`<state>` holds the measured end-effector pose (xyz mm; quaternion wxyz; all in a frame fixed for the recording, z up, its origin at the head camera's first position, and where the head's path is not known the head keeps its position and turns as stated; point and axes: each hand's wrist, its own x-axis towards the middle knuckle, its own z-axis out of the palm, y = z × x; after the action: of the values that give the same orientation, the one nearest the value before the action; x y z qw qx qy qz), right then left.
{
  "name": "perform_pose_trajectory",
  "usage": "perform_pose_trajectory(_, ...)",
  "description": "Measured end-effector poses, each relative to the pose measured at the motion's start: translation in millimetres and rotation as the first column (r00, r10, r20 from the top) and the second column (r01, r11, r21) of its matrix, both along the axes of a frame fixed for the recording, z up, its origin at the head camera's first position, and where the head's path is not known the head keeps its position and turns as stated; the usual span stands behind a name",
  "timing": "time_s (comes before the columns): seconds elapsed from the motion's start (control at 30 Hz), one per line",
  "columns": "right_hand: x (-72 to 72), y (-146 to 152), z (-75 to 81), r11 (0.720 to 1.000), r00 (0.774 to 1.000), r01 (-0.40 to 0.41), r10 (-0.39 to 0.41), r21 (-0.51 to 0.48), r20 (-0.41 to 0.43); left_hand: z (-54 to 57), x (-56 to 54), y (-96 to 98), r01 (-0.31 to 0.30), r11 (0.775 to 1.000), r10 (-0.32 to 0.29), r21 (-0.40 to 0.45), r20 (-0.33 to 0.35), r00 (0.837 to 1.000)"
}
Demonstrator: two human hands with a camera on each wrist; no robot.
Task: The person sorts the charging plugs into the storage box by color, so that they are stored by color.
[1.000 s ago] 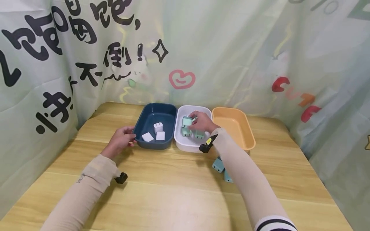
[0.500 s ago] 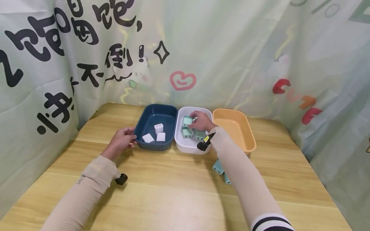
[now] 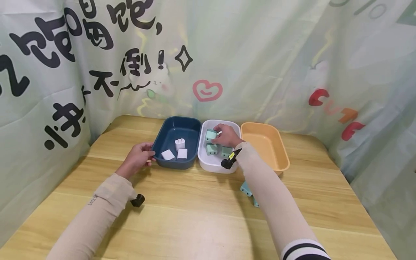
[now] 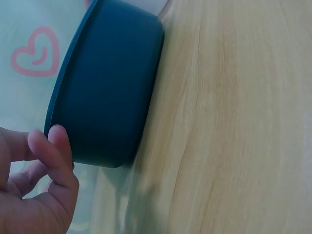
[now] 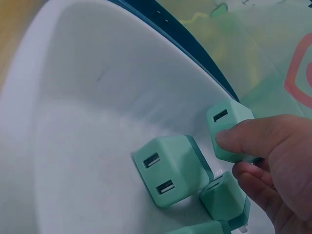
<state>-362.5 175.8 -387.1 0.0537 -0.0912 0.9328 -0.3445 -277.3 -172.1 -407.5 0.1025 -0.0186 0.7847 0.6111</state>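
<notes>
In the head view my left hand [image 3: 138, 159] holds the near left corner of the dark blue bin [image 3: 177, 164], thumb and fingertips at its rim. Three white chargers [image 3: 180, 143] lie inside that bin. Over the white bin [image 3: 212, 168] beside it, my right hand [image 3: 229, 136] pinches a mint-green USB charger [image 5: 224, 121] between thumb and fingers. Below it in the white bin sit more green chargers, one showing two USB ports [image 5: 170, 170] and another [image 5: 224, 199] lying partly behind it. The underside of the pinched charger is hidden.
An orange bin [image 3: 282, 153] stands against the white one on the right, partly behind my right arm. On the wooden table [image 3: 195, 216], blue-green chargers [image 3: 246, 189] lie half covered by the right sleeve [image 3: 276, 191]. A printed curtain [image 3: 260, 72] hangs behind.
The head view has shifted by a small amount. Both hands keep their places, the left at the blue bin's rim and the right with its charger over the white bin.
</notes>
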Motion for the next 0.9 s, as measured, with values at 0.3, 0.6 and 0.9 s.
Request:
perform_pose_trajectory(0.3,3.0,2.4,0.9,1.000,1.000,0.010,-0.010,0.007,-0.005,-1.4,-0.8,2.9,0.020,1.000,-0.020,-0.008,-0.020,1.000)
perform_pose_trajectory(0.6,6.7,9.7,5.4,0.999,1.000,-0.006,0.006,-0.037,-0.020,-0.8,-1.3,4.6,0.025,0.999,-0.025,-0.031,-0.020,0.999)
perform_pose_trajectory(0.9,26.3,27.4,22.3,0.993,0.994,-0.096,0.091,-0.064,-0.064,-0.4,-2.2,-0.3,0.015,0.999,-0.015,-0.047,-0.007,1.000)
